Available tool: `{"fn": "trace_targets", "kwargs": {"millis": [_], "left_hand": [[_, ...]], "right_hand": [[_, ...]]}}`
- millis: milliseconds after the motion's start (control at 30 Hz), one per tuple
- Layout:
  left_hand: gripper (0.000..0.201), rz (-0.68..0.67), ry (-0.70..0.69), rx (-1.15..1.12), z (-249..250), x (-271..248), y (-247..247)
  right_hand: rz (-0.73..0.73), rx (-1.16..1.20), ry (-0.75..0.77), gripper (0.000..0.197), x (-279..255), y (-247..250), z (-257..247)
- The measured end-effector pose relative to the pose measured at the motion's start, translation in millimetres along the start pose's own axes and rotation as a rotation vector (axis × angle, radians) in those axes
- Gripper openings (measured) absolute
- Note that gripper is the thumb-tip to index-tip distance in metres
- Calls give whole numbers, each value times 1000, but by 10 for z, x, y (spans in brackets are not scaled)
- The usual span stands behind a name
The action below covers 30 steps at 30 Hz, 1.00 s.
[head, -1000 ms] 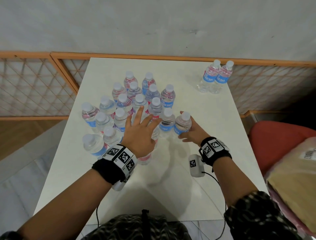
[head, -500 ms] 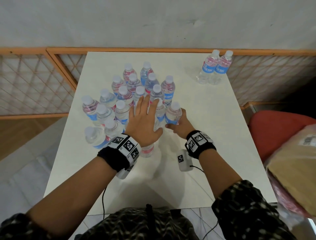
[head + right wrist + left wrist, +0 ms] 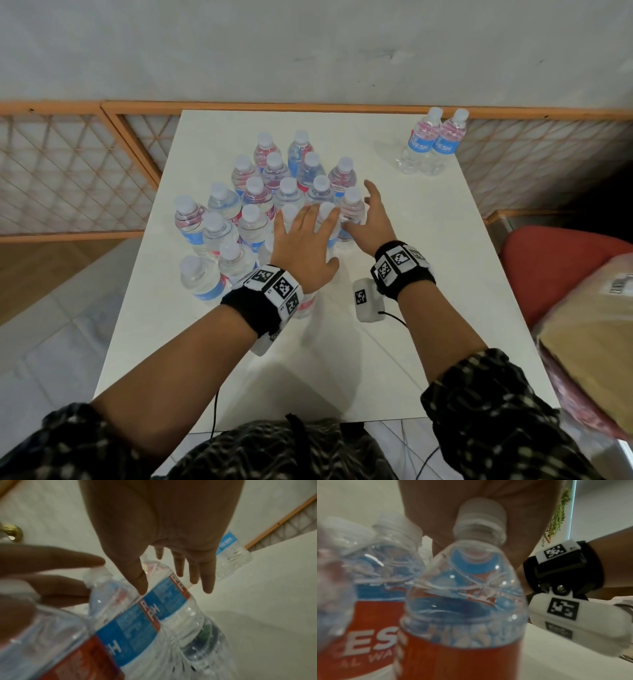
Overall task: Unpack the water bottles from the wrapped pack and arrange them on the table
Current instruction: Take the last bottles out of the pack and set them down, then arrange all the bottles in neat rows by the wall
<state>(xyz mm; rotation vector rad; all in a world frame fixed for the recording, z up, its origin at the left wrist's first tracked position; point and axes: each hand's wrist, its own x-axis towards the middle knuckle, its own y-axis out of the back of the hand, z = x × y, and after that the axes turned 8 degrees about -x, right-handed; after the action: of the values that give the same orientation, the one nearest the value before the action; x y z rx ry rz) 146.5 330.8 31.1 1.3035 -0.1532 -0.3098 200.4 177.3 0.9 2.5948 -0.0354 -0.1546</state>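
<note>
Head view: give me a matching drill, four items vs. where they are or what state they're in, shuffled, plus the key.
Items
1. left hand
2. right hand
3. pair of bottles
4. red chair

Places/states
A. far right corner of the table, apart from the cluster
B. off the table's right edge
C. flat, fingers spread over bottle caps at the cluster's near side
D. open, fingers straight, beside the cluster's rightmost bottle

Pairs: 1-C, 2-D, 3-A, 4-B

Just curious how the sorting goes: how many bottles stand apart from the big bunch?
2. They stand side by side at the table's far right corner: the left bottle and the right bottle. No others show apart.
</note>
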Motion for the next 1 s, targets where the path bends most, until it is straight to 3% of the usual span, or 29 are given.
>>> {"fn": "trace_targets", "kwargs": {"millis": [133,300,467,667,767,1000], "left_hand": [[81,-9,21,7,115,-33,18],[69,144,-72,-185,552,-44,105],[72,115,-41,-562,967,294,-20],[83,-30,22,-680,1252,782,-373],[83,-22,-26,-714,1367,938,-503],[61,61,14,-674,1474,1174,-530]], "right_hand": [[-20,-59,103,61,-70,114,-59],[3,-136,112,40,-155,349,24],[-41,-299,112,47,-165,752,248],[-92,-318,94,56,-93,1270,538],[-102,-264,85,59,-99,1373,640],[-48,-289,126,58,45,1470,745]]}}
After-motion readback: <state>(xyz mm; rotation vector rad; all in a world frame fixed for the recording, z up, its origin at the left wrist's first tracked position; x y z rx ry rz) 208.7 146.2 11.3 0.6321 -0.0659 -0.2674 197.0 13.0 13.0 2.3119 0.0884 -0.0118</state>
